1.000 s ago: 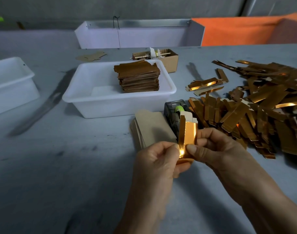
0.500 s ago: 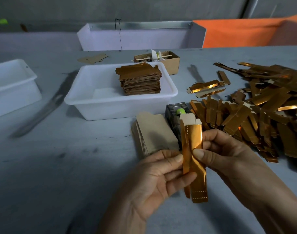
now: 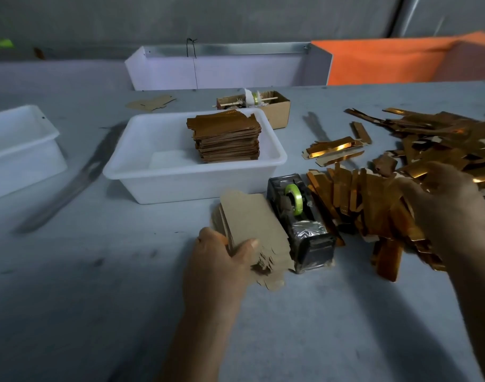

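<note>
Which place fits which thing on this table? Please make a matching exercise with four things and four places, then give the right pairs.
Things:
1. tape dispenser
2. gold sheet stack
3. brown card stack
4. small cardboard box

Places:
A. inside the white tub
B. behind the white tub
C. gripped by the left hand
D. between the brown card stack and the loose gold pile

Pairs: 1-D, 2-A, 3-C, 4-B.
</note>
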Demonstrator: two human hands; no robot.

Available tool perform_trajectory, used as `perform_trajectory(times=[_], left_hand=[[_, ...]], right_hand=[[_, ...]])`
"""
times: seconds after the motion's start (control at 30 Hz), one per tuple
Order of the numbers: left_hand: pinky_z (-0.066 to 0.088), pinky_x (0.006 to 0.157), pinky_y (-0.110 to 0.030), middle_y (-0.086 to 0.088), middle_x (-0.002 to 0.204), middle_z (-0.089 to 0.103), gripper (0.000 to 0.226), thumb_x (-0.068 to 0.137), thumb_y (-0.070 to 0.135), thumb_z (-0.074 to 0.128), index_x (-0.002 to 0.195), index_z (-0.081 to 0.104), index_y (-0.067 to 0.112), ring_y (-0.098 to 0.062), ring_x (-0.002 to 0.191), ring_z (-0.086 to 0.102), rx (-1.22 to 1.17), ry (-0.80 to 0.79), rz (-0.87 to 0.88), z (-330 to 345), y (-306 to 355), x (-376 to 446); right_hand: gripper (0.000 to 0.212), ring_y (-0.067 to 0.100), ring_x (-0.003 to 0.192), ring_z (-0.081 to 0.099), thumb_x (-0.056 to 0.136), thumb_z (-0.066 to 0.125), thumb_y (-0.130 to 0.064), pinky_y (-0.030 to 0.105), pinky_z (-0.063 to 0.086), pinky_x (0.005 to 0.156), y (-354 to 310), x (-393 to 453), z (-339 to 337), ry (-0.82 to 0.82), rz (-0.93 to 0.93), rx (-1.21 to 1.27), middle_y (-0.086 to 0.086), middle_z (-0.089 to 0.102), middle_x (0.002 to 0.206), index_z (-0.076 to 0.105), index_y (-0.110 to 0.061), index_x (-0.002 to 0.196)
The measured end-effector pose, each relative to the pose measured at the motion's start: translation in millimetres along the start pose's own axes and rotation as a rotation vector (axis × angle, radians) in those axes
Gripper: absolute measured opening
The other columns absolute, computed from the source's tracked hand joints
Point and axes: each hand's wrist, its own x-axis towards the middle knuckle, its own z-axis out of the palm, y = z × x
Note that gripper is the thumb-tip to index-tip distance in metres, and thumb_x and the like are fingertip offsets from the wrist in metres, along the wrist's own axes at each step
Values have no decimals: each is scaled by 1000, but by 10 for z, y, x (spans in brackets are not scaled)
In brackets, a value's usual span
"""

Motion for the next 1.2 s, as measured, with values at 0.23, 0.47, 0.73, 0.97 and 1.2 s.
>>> perform_trajectory(times=[0.23, 0.47, 0.73, 0.97, 1.2], left_hand=[[41, 52, -21, 2, 58, 62, 24, 77, 31, 77, 72, 64, 12, -9, 50, 54, -447, -118, -221, -15, -194, 210], [49, 66, -26, 6, 66, 68, 9, 89, 19, 65, 85, 73, 16, -13, 66, 65, -350, 65, -74, -115, -206, 196], [43, 57, -26, 3, 57, 61, 24, 90, 12, 61, 68, 70, 14, -11, 54, 51, -775, -221, -78, -277, 85, -138], [51, 58, -22, -1, 73, 73, 15, 79, 28, 76, 80, 70, 14, -15, 66, 67, -843, -400, 11, -216, 214, -334], [54, 72, -32, 1, 89, 76, 35, 61, 33, 75, 94, 72, 22, -18, 87, 71, -875, -383, 7, -107, 294, -345]], right_hand=[[41, 24, 106, 54, 87, 57, -33, 32, 50, 74, 47, -632, 280, -66, -243, 56, 10, 46, 133, 54, -16, 124], [33, 7, 101, 45, 87, 58, -28, 5, 28, 62, -79, -800, 241, -23, -368, 77, -1, 48, 132, 61, -19, 119], [39, -1, 86, 64, 64, 54, -56, 11, 47, 60, -332, -1099, 102, -456, -73, 684, -21, 67, 92, 59, -42, 100], [31, 11, 83, 69, 66, 62, -25, 24, 52, 70, -387, -1205, 108, -616, 78, 947, -1, 73, 88, 69, -21, 95], [24, 10, 78, 69, 65, 62, -23, 14, 53, 60, -339, -1287, 66, -665, 67, 971, 1, 73, 83, 73, -18, 85]])
